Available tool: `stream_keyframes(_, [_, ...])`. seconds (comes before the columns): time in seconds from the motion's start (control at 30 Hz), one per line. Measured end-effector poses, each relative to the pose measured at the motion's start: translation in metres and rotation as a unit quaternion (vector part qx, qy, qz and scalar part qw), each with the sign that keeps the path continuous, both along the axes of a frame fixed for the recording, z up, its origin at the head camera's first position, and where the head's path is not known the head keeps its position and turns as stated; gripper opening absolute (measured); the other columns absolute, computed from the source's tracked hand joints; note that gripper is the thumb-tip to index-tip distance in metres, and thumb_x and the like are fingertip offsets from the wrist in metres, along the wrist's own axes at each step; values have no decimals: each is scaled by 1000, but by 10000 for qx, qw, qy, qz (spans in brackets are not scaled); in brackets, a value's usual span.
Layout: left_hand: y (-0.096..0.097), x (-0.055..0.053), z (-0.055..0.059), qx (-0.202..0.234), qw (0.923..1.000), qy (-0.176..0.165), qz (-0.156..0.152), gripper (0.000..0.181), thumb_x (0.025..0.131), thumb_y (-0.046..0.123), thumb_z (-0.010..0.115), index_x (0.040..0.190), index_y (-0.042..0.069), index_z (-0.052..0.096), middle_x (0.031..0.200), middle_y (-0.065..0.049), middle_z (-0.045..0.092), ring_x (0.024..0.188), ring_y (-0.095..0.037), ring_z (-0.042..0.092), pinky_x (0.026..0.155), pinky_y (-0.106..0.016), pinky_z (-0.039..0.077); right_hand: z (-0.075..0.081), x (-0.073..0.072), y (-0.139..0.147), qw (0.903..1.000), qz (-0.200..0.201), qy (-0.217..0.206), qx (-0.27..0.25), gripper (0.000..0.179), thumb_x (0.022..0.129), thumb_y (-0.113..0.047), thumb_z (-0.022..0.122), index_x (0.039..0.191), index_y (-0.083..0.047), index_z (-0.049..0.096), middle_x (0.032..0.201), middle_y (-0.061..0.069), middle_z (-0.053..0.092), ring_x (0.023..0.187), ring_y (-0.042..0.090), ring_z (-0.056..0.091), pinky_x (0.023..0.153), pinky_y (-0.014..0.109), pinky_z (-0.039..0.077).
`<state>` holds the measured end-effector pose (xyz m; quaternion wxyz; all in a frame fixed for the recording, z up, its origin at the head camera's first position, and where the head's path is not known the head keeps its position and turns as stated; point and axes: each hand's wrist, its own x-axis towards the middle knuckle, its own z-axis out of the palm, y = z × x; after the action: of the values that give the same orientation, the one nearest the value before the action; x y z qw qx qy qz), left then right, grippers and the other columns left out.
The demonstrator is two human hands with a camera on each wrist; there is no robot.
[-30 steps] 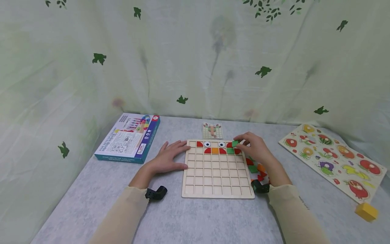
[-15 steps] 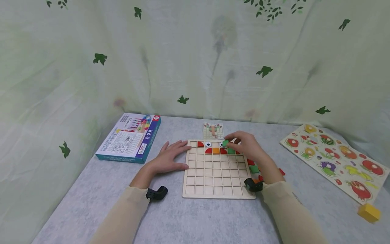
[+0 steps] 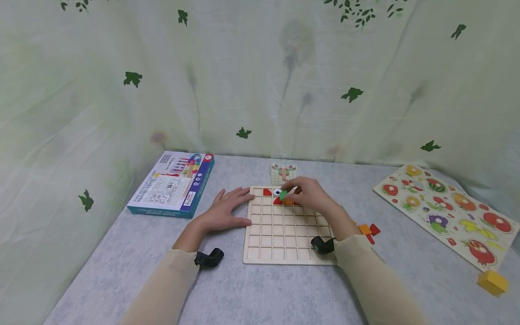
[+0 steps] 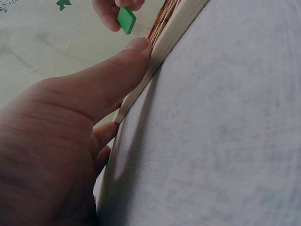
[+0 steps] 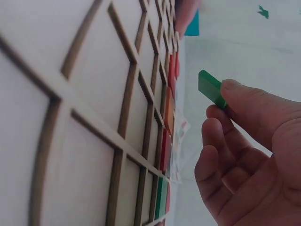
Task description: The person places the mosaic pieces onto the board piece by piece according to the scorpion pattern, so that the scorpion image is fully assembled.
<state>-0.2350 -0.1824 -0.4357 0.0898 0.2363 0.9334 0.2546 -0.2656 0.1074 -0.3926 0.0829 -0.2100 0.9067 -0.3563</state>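
Note:
A square wooden grid board (image 3: pixel 276 234) lies flat on the table. Over its upper rows my right hand (image 3: pixel 306 194) pinches a green square tile (image 3: pixel 283 195) between thumb and fingertips; the right wrist view shows the tile (image 5: pixel 210 88) tilted and apart from the grid. My left hand (image 3: pixel 227 210) rests at the board's left edge, fingers fairly straight, the thumb (image 4: pixel 113 70) touching the rim. A red tile (image 3: pixel 266 192), an eye tile (image 3: pixel 277 192) and an orange tile (image 3: pixel 287 201) sit in the top two rows. The right hand hides other tiles there.
Behind the board lies a small pattern card (image 3: pixel 283 172). A flat box (image 3: pixel 174 185) stands at left. Loose pieces, including an orange one (image 3: pixel 364 229), lie beyond my right forearm. Farther right are a fruit-picture board (image 3: pixel 443 207) and a yellow block (image 3: pixel 492 282).
My right hand has moved left across the board's top with the green tile, from the right corner to near the left eye tile. The left hand has stayed in place.

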Motion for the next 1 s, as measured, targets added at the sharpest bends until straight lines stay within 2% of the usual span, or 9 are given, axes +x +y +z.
stream_keyframes(0.17, [0,0,0,38,10000,1,-26,77,86,52,72,153,25,43,167,-2,26,157,-29,15,124,-60,-6,-2,-2,-9,9997,209,-119,-33,27,95,-16,68,121,-11,71,115,8,70,85,16,64,70,29,53])
stream_keyframes(0.37, [0,-1,-1,-10,10000,3,-25,77,86,53,71,153,26,42,167,-1,25,157,-28,14,124,-59,-7,-4,-6,-22,9995,292,-121,34,25,94,-18,70,119,-12,72,115,6,71,87,17,64,73,29,54])
stream_keyframes(0.6, [0,-2,-1,-57,9998,144,-88,77,86,52,71,152,25,43,166,-3,27,157,-30,16,123,-63,-5,-11,-9,-31,9992,258,-30,298,21,93,-20,72,114,-16,73,109,2,71,92,17,65,83,33,55])
stream_keyframes(0.77, [0,-3,-1,-80,9999,118,-65,77,86,53,71,153,26,42,167,-2,27,157,-28,15,124,-61,-6,-13,-9,-36,9986,145,-90,496,18,92,-22,73,110,-19,74,104,-2,70,95,16,65,88,36,55])
stream_keyframes(1.0, [-1,-2,-1,-81,9998,161,-67,77,86,54,71,153,26,43,166,-3,27,156,-29,17,124,-62,-5,-12,-8,-42,9973,111,-179,705,18,91,-25,75,108,-21,73,101,-3,70,95,16,63,86,35,54])
